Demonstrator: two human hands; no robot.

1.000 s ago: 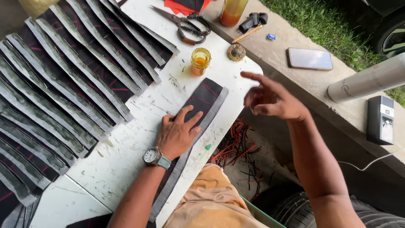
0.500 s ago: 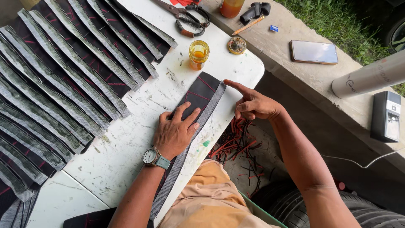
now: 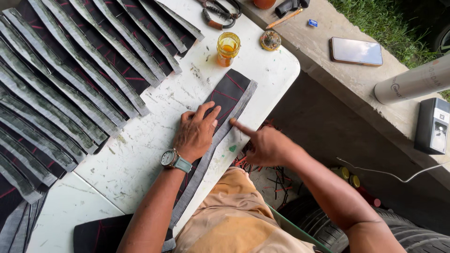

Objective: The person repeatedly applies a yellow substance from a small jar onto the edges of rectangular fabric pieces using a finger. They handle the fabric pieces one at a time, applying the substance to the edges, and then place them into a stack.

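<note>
We see white table (image 3: 140, 159); left hand (image 3: 197, 133) flat on dark strip (image 3: 229, 93), right hand (image 3: 267, 145) fingertip at table edge, gripping nothing.

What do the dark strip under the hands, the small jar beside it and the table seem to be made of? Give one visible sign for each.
Dark strip: probably woven fabric, matte, with thin red lines and a grey fuzzy edge.
Small jar: likely glass, clear and glossy, amber liquid showing through.
Table: seemingly white moulded plastic, rounded corner, scuffed and stained.
The left hand presses the strip flat; the right hand points a finger at its edge.
</note>
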